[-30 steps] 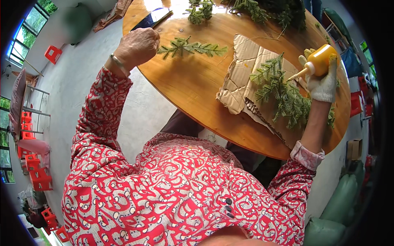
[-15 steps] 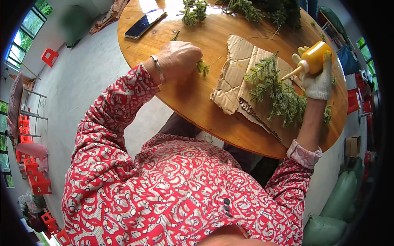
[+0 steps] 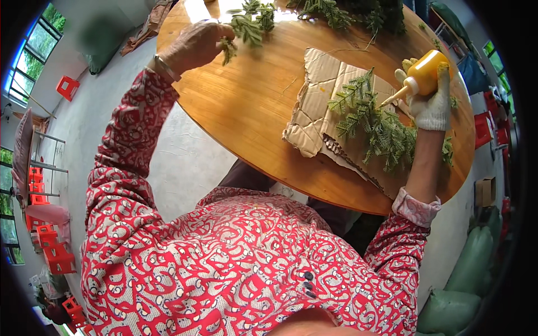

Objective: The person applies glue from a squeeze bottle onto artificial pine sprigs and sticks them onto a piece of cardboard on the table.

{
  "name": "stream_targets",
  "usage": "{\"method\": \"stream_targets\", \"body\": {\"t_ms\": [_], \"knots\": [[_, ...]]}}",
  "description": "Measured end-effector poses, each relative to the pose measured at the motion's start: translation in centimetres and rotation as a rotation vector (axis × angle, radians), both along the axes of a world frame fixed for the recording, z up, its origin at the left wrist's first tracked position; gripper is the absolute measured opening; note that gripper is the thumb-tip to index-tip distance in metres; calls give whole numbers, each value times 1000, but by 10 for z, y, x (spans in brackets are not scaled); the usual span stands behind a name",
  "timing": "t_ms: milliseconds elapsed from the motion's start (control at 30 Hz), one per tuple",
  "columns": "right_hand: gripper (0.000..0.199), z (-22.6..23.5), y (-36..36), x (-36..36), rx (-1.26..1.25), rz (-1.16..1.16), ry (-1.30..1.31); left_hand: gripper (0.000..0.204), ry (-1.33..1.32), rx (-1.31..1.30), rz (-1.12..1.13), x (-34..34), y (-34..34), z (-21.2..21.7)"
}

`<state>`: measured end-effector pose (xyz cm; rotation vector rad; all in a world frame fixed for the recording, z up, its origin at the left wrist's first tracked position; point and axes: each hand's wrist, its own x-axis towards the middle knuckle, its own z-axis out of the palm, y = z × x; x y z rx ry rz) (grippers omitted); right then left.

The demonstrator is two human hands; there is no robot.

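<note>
A small green sprig hangs from the closed fingers of my bare left hand, which is over the table's far left part. Just beyond those fingers lie loose green sprigs. My right hand, in a whitish knitted glove stained yellow, is wrapped round a yellow squeeze bottle. The bottle is tilted, and its thin nozzle points down left at a leafy evergreen branch. This branch rests on a torn piece of cardboard, partly behind my right wrist.
The round wooden table carries more greenery along its far side. Red plastic stools stand on the floor at left. Green sacks and a cardboard box are at right.
My left hand has moved away and to the left with the sprig, now covering where the phone lay. My right hand keeps the bottle over the branch, almost unmoved.
</note>
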<state>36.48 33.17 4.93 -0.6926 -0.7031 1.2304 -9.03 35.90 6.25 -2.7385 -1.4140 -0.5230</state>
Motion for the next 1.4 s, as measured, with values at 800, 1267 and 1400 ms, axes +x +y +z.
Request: {"method": "stream_targets", "body": {"t_ms": [800,1267,1400], "knots": [[62,8,2,3,15,70,30,22,196,-12,-279,32,19,29],[68,1,-7,-5,21,155,70,26,-625,-358,-447,2,-35,6],[69,-5,-6,-2,4,202,70,27,-640,-530,-420,-5,-39,-9]]}}
